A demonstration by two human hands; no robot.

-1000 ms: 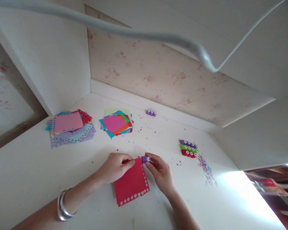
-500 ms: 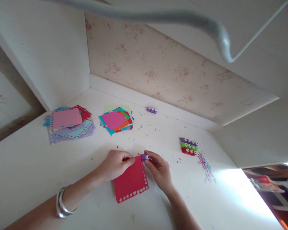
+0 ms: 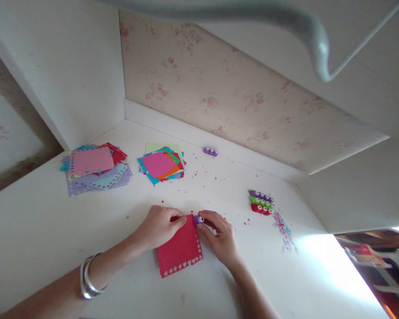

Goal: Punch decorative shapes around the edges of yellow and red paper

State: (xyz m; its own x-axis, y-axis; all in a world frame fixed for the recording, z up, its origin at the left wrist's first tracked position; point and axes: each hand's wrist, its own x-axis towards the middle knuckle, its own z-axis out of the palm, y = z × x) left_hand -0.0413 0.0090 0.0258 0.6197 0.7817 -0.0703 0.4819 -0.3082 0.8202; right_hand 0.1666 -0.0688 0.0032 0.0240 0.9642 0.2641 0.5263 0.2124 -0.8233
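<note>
A red paper square (image 3: 179, 248) lies near the middle of the white table, with small star and heart holes along its right and lower edges. My left hand (image 3: 162, 225) pinches its top edge between thumb and fingers. At the paper's top right corner sits a small purple punch (image 3: 198, 219) with an eye on it. My right hand (image 3: 218, 233) is closed on this punch from the right, thumb below and fingertips above. Part of the paper's upper left is covered by my left hand.
Punched papers (image 3: 91, 161) are piled at the left; a second pile of coloured sheets (image 3: 158, 165) is beside them. Purple punches (image 3: 210, 151) stand near the back wall. Purple, green and red punches (image 3: 261, 203) are at the right, near scattered confetti (image 3: 284, 232).
The red paper, the punch and my right hand have shifted slightly left in view. My left hand keeps its pinch on the paper.
</note>
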